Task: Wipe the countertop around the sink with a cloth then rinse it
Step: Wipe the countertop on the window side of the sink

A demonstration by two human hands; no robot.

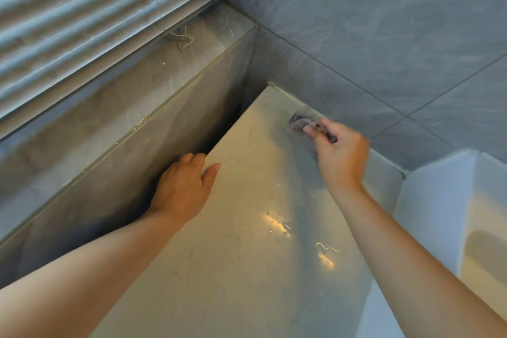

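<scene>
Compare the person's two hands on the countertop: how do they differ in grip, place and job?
The left hand holds no cloth; its fingers hook over the left edge of the countertop, thumb on top. The right hand pinches a crumpled grey cloth against the surface. The left hand sits nearer the person, the right hand farther back, by the tiled wall. Both are bare, backs up, arms stretched over the same countertop.

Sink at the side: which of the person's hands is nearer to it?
Right. The right hand, gripping the cloth by the back wall, is just left of the sink. The left hand holds the opposite edge of the countertop, farther away.
</scene>
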